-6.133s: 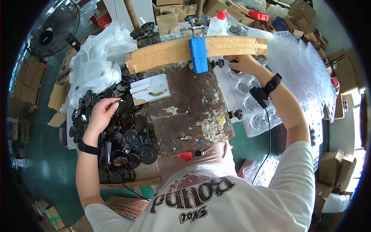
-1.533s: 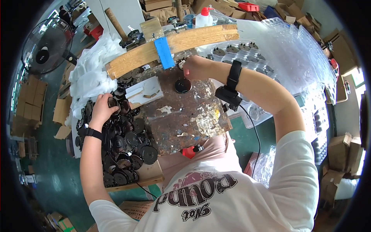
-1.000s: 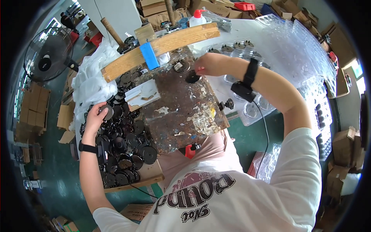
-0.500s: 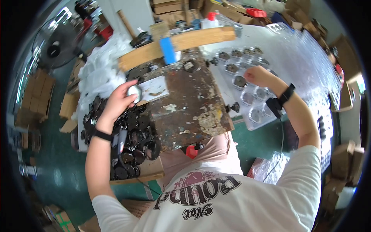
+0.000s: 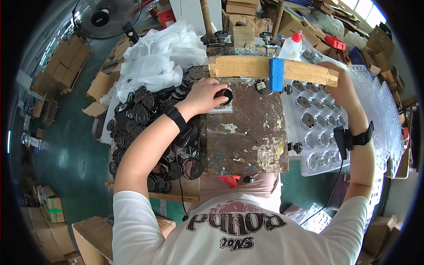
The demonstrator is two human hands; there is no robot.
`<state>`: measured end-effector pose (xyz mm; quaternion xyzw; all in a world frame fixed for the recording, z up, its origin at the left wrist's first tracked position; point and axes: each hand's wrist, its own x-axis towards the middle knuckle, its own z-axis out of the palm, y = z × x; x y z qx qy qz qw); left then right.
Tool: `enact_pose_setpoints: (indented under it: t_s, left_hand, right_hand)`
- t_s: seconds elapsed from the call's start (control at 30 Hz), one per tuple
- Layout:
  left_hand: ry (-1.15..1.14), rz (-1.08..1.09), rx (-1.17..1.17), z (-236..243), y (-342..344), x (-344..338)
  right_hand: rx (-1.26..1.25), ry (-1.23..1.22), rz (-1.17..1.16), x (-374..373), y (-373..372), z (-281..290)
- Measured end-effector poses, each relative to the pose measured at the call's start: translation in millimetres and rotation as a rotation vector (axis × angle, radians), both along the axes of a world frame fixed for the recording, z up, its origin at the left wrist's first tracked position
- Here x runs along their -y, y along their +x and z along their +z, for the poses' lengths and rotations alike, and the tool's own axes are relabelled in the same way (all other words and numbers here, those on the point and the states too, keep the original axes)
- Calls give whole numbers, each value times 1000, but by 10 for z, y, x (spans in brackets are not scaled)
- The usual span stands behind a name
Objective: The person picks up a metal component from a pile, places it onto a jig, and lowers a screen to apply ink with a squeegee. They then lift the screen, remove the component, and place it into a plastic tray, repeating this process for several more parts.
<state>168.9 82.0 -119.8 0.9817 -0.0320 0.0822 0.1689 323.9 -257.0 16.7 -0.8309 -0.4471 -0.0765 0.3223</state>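
Note:
My left hand (image 5: 204, 96) pinches a small round dark disc (image 5: 227, 96) with a shiny rim, between thumb and fingers. It holds the disc over a white sheet (image 5: 221, 109) at the left side of a worn, stained board (image 5: 243, 132). My right hand (image 5: 345, 86) is at the right end of a thick wooden bar (image 5: 243, 67) wrapped with blue tape (image 5: 276, 75). Its fingers curl over the bar's far side and are partly hidden there. Both wrists wear black straps.
A heap of black discs (image 5: 141, 110) lies left of the board, below white plastic bags (image 5: 154, 57). At right, a clear tray (image 5: 304, 165) has round wells, several holding dark discs. Behind stand a red-capped bottle (image 5: 291, 46) and metal rods. A fan (image 5: 106, 17) is at far left.
My right hand has left the tray and gone to the wooden bar's right end. The bar has shifted rightward over the board. My left hand still holds the disc; the view has turned.

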Motion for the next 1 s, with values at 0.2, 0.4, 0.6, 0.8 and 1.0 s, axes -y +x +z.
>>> enact_pose_setpoints:
  t_s: [0.2, 0.4, 0.6, 0.8, 1.0]
  left_hand:
    - [203, -210, -96, 148, 27, -222]
    - [310, -289, -60, 372, -232, -234]
    - [-686, -57, -138, 444, -787, 52]
    - [-866, -57, -225, 212, -915, 366]
    - [-752, -9, -314, 102, -889, 346]
  right_hand:
    - [-490, 208, 140, -257, -19, 231]
    - [-606, 78, 286, -297, -15, 286]
    - [-450, -336, 335, -622, -46, 175]
    - [44, -185, 247, -1494, -196, -230]
    - [246, -460, 270, -1692, -308, -405]
